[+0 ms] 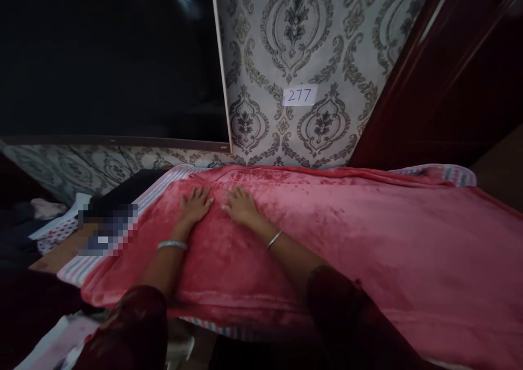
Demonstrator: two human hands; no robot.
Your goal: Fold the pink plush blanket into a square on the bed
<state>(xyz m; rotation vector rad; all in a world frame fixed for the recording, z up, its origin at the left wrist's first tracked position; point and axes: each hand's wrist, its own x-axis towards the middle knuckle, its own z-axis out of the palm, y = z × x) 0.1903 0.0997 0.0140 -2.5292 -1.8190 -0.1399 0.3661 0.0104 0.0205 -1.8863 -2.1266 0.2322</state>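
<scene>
Both hands are lying flat on a pink plush blanket that is covering the bed, and the work in hand looks like smoothing the fabric out. The left hand and the right hand are resting side by side near the far left part of the blanket, thumbs almost meeting, fingers released and spread, grasping nothing. A bangle is sitting on each wrist, and dark red sleeves are covering the forearms.

To smooth it well, I judge the palms should be staying flat and pressing lightly, sweeping outward from the middle toward the edges, so that the pile is lying one way and creases are being pushed off rather than bunched up. Working in overlapping strokes along the length would be keeping the near hem straight.

The blanket is lying spread out, its long axis running left to right across the view, along the patterned wall. Its near hem is hanging toward the person and its far edge is sitting close under the wall. A striped sheet is peeking out beneath it at the left end and again at the far right corner. A paper label reading 277 is stuck on the wall above
</scene>
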